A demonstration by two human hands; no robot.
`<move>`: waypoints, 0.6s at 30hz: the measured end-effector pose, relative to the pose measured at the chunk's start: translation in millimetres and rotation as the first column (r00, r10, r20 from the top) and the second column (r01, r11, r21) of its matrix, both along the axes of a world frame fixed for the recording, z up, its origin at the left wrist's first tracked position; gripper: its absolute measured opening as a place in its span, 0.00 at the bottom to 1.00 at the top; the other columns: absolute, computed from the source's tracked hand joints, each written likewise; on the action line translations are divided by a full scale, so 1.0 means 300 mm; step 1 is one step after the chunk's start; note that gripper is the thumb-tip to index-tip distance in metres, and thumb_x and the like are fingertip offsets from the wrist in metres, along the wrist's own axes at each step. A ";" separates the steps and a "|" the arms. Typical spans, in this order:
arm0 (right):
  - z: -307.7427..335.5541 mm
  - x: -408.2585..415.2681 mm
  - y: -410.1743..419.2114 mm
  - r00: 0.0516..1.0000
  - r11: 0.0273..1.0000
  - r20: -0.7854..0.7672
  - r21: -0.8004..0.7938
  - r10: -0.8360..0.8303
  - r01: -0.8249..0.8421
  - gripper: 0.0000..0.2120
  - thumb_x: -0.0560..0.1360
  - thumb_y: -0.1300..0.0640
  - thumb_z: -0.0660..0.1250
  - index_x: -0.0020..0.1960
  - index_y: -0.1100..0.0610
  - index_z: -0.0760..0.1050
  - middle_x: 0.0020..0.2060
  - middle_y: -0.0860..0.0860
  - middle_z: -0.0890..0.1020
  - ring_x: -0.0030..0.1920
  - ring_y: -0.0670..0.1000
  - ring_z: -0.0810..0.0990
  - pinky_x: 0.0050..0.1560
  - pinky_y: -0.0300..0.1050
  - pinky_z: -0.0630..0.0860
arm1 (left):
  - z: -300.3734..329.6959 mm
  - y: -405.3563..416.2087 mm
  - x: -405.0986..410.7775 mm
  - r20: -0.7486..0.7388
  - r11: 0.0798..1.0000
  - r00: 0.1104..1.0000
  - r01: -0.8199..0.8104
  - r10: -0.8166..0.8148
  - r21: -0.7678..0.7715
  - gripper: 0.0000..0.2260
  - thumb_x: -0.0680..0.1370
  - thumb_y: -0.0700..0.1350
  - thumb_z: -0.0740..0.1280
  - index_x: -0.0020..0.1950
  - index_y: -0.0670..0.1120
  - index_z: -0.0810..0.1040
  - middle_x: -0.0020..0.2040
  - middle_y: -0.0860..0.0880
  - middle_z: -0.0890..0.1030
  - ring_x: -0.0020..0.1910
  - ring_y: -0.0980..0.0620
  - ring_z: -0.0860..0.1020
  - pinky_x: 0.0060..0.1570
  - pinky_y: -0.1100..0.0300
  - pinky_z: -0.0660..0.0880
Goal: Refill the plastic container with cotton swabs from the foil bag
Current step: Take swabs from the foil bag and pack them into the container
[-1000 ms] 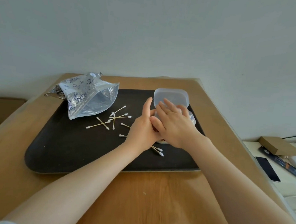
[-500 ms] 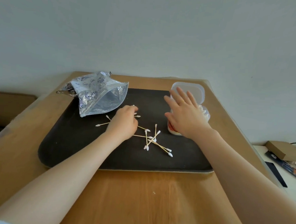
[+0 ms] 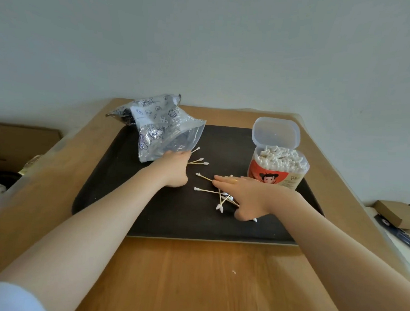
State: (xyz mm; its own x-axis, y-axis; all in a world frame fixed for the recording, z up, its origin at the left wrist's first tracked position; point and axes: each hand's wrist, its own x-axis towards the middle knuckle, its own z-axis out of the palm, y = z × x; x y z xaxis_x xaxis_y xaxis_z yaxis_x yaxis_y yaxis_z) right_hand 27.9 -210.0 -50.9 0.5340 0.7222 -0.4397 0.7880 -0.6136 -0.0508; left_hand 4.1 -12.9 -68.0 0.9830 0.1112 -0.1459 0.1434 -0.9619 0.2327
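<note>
**A:** What are the hands doing?

**B:** Both are low over a black tray [image 3: 113, 197]. The right hand [image 3: 247, 197] lies flat, fingers straight, pressing on loose cotton swabs [image 3: 220, 197] at the tray's middle. The left hand [image 3: 175, 169] is at the mouth of the foil bag [image 3: 162, 128], far left; I cannot tell whether its fingers grip anything.

**A:** And the plastic container?

**B:** The plastic container [image 3: 277, 170] stands far right on the tray, lid flipped up, nearly full of swabs.

**A:** How best to gather the strays?

**B:** Probably sweep them parallel into one bundle, pinch it mid-stick, and lower it upright.

**A:** Any writing?

**B:** A red label with a cartoon child; the print is too small to read.
</note>
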 end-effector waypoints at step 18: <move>-0.037 -0.023 0.093 0.925 0.973 0.380 0.207 0.012 -0.098 0.13 0.78 0.61 0.59 0.61 0.54 0.72 0.57 0.52 0.74 0.56 0.54 0.75 0.55 0.46 0.70 | -0.039 0.069 -0.071 0.178 0.984 0.970 -0.175 0.167 0.031 0.17 0.80 0.48 0.58 0.66 0.42 0.70 0.64 0.43 0.72 0.60 0.45 0.73 0.57 0.54 0.71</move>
State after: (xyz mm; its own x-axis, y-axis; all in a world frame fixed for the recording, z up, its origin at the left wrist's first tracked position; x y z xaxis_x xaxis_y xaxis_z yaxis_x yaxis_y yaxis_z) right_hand 21.0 -182.2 -61.9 0.5847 0.8100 -0.0439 0.8075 -0.5760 0.1270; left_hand -17.1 7.7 -79.8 0.9586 0.2826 0.0351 0.2680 -0.9369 0.2243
